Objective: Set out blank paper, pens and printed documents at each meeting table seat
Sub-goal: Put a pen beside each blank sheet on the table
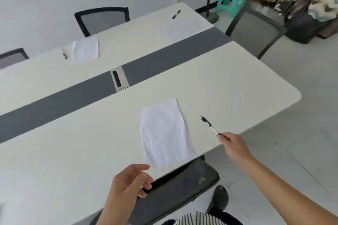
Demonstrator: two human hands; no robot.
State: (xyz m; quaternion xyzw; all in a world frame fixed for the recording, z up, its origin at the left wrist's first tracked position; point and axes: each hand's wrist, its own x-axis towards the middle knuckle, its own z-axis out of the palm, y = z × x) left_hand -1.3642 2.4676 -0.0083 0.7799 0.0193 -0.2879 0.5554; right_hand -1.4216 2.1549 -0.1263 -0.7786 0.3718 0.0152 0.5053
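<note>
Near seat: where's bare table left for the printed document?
Widest bare patch: white tabletop left of the near white paper sheet, between grey centre strip and near edge. Narrower room right of it, crowded by the right hand pinching a black pen.

From the near sheet [165, 132], open white table [73, 151] runs from 8 round to 1 o'clock, giving a hand wide passage. At 3 o'clock the pen [210, 125], pinched by the right hand [233, 145], narrows the strip before the table's edge. At 6 o'clock a dark chair back [182, 184] crowds the edge, the left hand [131, 182] beside it at 7. The cable hatch [119, 78] sits at 11.
</note>
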